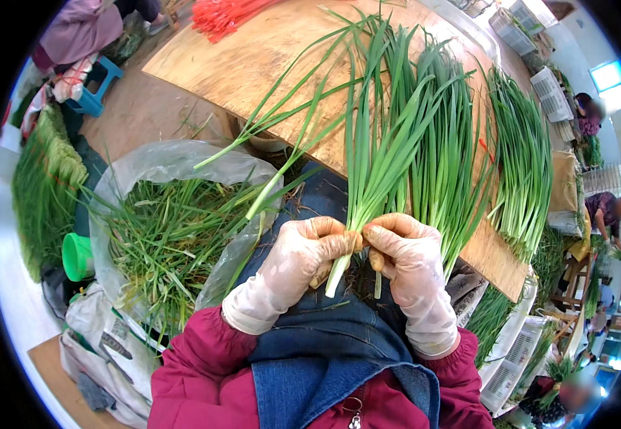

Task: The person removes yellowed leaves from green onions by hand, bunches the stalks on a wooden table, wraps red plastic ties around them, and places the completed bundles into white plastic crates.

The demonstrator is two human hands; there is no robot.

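Observation:
In a whitish stained glove, my left hand [282, 261] is closed round the pale stem ends of a small bunch of garlic chives [378, 171], held over my lap. Their green leaves fan away from me over the board's near edge. Close beside it, my right hand [414, 268], gloved too, pinches with thumb and fingertips; a single chive stalk [378, 287] pokes out below its fingers. Several loose garlic chives [435, 136] lie on the wooden board [303, 86] just beyond my hands. A thick bundle of chives [521, 164] lies to the right.
On my left, a clear plastic bag [114, 186] holds loose leaves and trimmings. Past it are a green bucket [77, 256] and stacked chives [46, 179]. A blue stool [96, 86] stands far left. Red strips [221, 16] lie at the board's far edge. Other people work at right.

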